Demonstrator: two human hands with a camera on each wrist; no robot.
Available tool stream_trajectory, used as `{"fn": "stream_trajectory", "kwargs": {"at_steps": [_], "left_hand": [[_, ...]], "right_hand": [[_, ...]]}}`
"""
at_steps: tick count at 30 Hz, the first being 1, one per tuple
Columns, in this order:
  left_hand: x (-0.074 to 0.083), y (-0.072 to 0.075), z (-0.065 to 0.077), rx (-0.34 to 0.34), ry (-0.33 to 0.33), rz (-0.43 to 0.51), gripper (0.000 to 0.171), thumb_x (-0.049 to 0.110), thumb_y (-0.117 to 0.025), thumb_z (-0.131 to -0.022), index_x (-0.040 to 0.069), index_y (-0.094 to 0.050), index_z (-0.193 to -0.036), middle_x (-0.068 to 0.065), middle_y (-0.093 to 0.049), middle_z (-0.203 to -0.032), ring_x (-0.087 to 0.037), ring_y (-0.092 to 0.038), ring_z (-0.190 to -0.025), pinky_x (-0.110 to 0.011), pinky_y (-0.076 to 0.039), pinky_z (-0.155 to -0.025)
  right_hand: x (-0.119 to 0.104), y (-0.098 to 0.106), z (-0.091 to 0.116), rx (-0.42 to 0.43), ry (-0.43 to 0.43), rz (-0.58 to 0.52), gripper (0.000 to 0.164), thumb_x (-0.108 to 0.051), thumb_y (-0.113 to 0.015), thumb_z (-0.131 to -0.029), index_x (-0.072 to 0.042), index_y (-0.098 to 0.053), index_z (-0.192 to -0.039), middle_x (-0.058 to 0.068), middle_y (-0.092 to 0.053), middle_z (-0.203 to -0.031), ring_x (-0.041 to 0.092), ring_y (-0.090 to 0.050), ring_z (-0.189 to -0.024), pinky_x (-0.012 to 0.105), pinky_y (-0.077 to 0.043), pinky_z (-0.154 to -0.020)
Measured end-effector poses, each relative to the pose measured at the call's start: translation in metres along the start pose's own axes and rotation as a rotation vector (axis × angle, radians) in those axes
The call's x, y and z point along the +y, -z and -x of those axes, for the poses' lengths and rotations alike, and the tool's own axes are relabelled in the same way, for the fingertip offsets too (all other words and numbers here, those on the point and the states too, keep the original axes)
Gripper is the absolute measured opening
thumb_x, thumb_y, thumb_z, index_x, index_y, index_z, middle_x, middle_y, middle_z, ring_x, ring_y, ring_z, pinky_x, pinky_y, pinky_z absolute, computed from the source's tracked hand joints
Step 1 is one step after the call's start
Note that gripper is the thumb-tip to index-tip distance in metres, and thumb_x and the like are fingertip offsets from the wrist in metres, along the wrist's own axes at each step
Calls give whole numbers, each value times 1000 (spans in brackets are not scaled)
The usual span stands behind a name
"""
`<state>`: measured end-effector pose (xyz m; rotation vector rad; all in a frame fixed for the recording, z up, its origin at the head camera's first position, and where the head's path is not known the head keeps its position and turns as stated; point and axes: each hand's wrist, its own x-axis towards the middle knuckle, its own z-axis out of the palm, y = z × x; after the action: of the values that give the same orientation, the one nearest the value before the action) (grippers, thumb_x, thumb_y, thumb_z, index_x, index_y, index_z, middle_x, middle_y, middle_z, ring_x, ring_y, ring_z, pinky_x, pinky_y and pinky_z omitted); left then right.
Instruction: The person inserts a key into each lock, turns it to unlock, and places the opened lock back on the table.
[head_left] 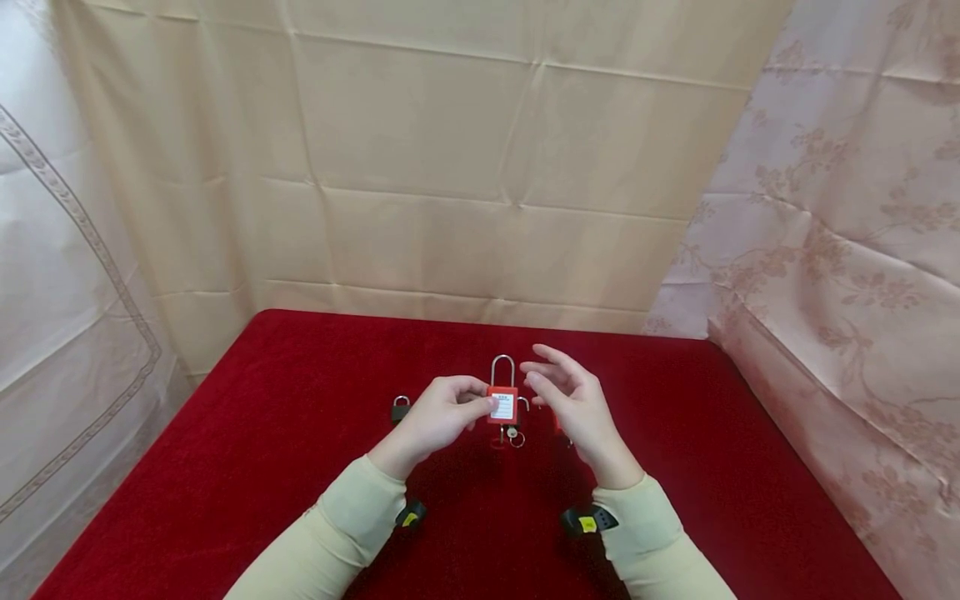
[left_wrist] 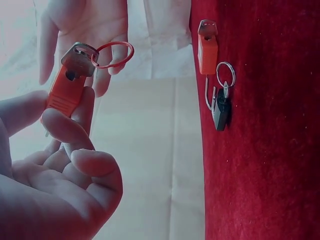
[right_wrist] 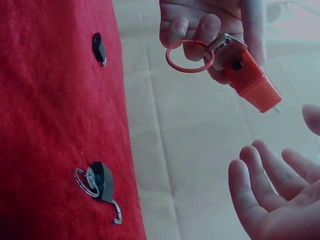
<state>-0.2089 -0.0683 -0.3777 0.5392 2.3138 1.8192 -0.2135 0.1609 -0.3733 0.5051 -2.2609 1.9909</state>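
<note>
My left hand [head_left: 441, 414] pinches a red padlock [head_left: 502, 405] by its side between thumb and fingers, raised over the table. Its tall steel shackle points up, and a white label faces me. From its underside hangs a key [left_wrist: 81, 59] on a red ring [right_wrist: 172, 62]. To the right of the padlock is my right hand [head_left: 583, 408], fingers spread and holding nothing. Behind the raised lock lies a black padlock [right_wrist: 104, 181] with its shackle swung out and a key on a silver ring [right_wrist: 85, 186]. Another red padlock [left_wrist: 208, 55] lies on the table, mostly hidden by my right hand in the head view.
A second black padlock [head_left: 401, 410] lies left of my left hand, partly covered by it in the head view. Red cloth [head_left: 225, 467] covers the table. Beige curtain [head_left: 420, 167] hangs behind, with patterned drapes [head_left: 862, 250] at the sides.
</note>
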Motion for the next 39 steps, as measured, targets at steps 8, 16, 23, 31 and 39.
{"fn": "stream_trajectory", "kwargs": {"at_steps": [8, 16, 23, 31, 39], "left_hand": [[-4, -4, -1, -46, 11, -5, 23, 15, -69, -96, -1, -71, -114, -8, -72, -92, -24, -61, -74, -35, -51, -69], [-4, -8, -1, -79, 18, -28, 21, 17, -70, -96, 1, -73, -110, -4, -73, -90, -22, -62, -73, -28, -48, -64], [-5, -9, 0, -95, 32, -40, 19, 19, -70, -96, 5, -74, -109, -2, -72, -90, -17, -58, -68, -30, -47, -62], [-4, -11, 0, -91, 27, -49, 19, 19, -70, -95, 5, -74, -107, -2, -72, -88, -15, -58, -66, -30, -47, -60], [-4, -12, 0, -92, 17, -49, 18, 18, -70, -95, 4, -74, -106, -2, -72, -86, -14, -57, -64, -30, -46, -59]], "right_hand": [[3, -3, 0, -36, -19, -60, 46, -8, -68, -98, -5, -56, -143, 21, -68, -125, 24, -70, -102, 51, -56, -87], [6, -4, 1, -14, -40, -30, 37, -8, -69, -97, -3, -64, -134, 17, -74, -110, 29, -70, -100, 52, -56, -85], [10, -4, -1, -1, -42, 0, 27, -7, -71, -96, 1, -71, -121, 25, -72, -104, 42, -67, -97, 49, -58, -81], [11, -4, -1, 5, -45, 2, 25, -6, -72, -95, 4, -71, -117, 23, -72, -100, 26, -70, -89, 50, -58, -80], [9, -3, -1, 7, -49, 13, 23, -7, -71, -95, 4, -72, -116, 18, -73, -97, 21, -70, -86, 49, -59, -79]]}}
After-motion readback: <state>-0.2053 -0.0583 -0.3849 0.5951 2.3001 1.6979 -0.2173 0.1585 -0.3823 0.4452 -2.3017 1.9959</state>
